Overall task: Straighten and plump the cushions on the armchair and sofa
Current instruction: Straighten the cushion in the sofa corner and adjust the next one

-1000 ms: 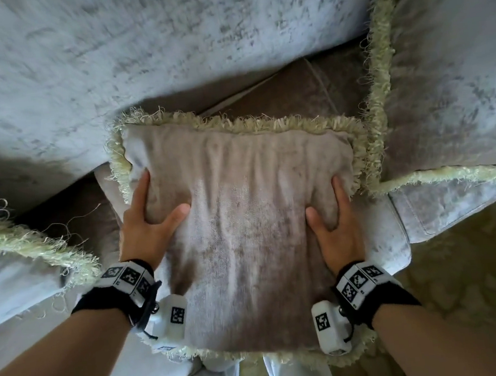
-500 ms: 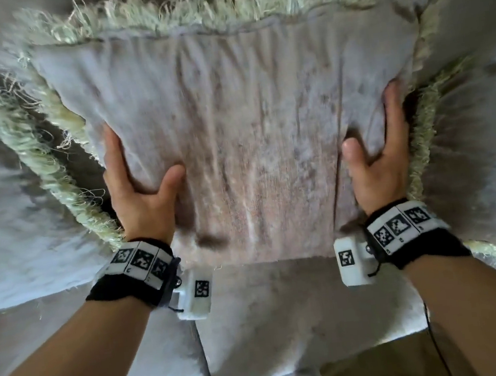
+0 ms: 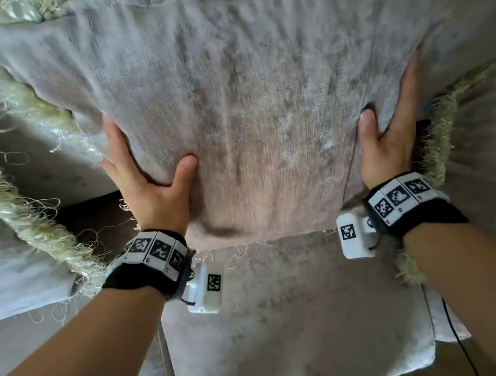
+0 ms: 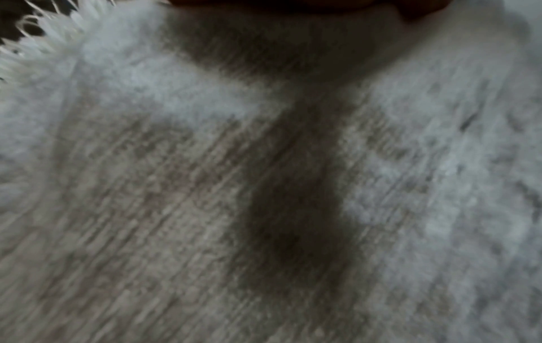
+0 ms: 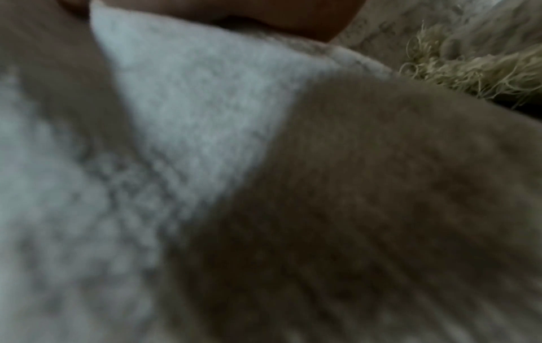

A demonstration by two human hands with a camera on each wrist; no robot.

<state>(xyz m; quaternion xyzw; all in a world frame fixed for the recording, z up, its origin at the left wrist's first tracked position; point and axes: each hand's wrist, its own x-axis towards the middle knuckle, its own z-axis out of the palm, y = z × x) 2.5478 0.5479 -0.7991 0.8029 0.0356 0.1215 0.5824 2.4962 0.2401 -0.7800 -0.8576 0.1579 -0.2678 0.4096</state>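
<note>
A grey-beige velvet cushion [image 3: 245,95] with a pale green fringe stands upright against the sofa back and fills the upper head view. My left hand [image 3: 150,180] grips its lower left side, thumb pressed into the front and fingers wrapped round the edge. My right hand [image 3: 386,141] grips the lower right side the same way, its thumb denting the fabric. The left wrist view is blurred and shows only the cushion's fabric [image 4: 176,185] up close. The cushion's fabric [image 5: 176,116] also fills the right wrist view, with a strip of fringe [image 5: 484,69] at the upper right.
The grey seat cushion [image 3: 302,320] lies below my wrists. Another fringed cushion [image 3: 9,190] leans at the left, and one more fringed cushion [image 3: 481,130] at the right. A thin black cable [image 3: 463,349] hangs by the seat's right edge.
The cushion has gone from lying tilted over the seat to standing up against the sofa back. Both hands have kept their hold on its sides and moved up and forward with it.
</note>
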